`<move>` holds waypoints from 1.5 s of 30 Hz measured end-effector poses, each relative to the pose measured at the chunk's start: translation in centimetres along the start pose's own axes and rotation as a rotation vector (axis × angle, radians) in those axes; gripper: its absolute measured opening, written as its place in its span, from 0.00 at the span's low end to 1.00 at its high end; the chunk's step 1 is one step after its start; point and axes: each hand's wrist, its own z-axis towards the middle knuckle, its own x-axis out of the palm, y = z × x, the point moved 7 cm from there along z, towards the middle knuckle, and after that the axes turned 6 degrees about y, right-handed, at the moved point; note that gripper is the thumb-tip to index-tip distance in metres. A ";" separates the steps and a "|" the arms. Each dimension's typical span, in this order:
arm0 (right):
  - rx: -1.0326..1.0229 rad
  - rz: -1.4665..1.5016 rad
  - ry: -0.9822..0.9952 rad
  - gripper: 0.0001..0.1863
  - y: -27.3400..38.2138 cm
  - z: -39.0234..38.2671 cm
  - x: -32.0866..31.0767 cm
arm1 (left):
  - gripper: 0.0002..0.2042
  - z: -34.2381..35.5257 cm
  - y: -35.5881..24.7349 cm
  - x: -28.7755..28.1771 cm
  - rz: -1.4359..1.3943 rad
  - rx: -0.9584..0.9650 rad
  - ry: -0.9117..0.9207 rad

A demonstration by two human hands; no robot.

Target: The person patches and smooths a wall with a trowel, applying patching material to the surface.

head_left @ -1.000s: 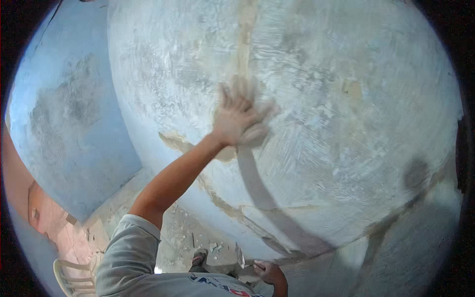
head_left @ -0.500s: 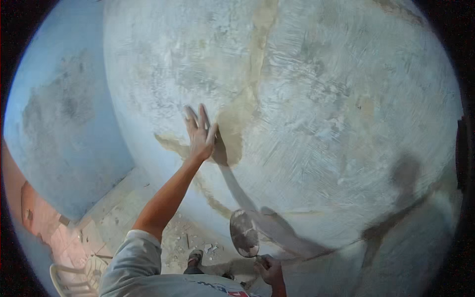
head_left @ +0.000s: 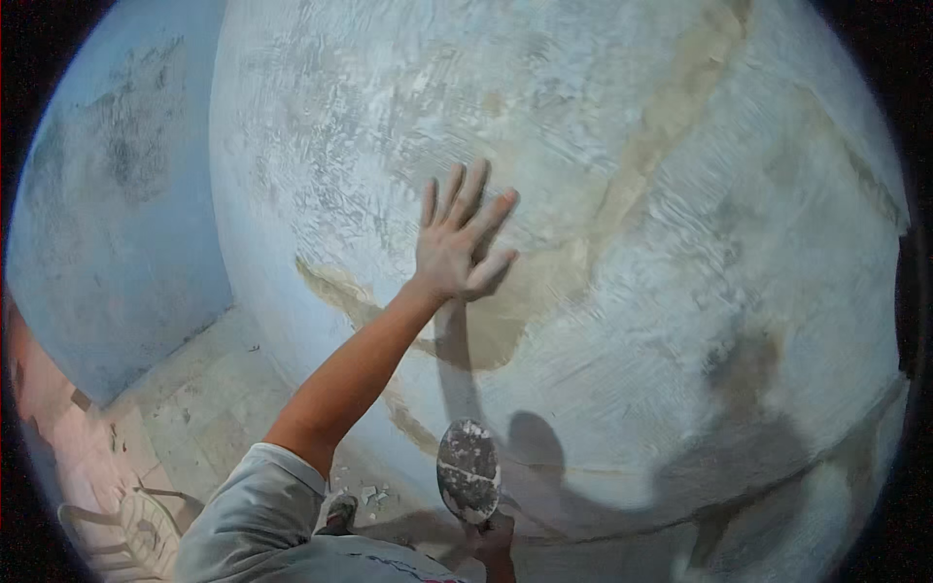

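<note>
My left hand (head_left: 457,238) is at the pale, rough plastered wall (head_left: 408,97), fingers spread and open, with a tan patch (head_left: 505,330) around and below it; its shadow runs down the wall. At the bottom centre my right hand (head_left: 491,532) grips an oval, flat-faced tool (head_left: 469,469), its dark face mottled with white. I cannot tell whether the tool touches the wall. A tan streak (head_left: 671,126) climbs the wall toward the upper right.
A blue wall (head_left: 117,223) with a grey stain stands at the left. A cream plastic chair (head_left: 136,530) sits at the lower left on a tiled floor (head_left: 194,408) with rubble and plaster chips. My foot (head_left: 340,515) shows at the bottom.
My left hand has shifted across the wall, lately rightward and up, fingers spreading again. The oval tool, edge-on earlier, now shows its face. The view has turned, moving the tan streak rightward.
</note>
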 end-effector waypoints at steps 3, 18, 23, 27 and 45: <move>-0.009 -0.139 0.025 0.16 0.3 -0.1 -0.7 | 0.38 -0.6 2.4 -0.5 0.024 -0.142 -0.069; -0.271 -0.021 -0.071 0.10 2.0 0.6 1.3 | 0.38 -15.8 11.0 -0.1 -0.077 -0.938 0.120; -0.179 -0.003 0.097 0.17 5.9 0.6 2.6 | 0.41 -13.7 7.0 -3.5 -0.123 -0.676 0.064; -0.169 -0.017 0.098 0.13 6.6 0.9 2.1 | 0.37 -10.6 -0.4 -2.4 0.005 -0.343 0.075; -0.175 0.034 -0.101 0.15 2.7 -1.5 3.0 | 0.38 -18.1 -8.2 4.8 0.066 0.158 0.392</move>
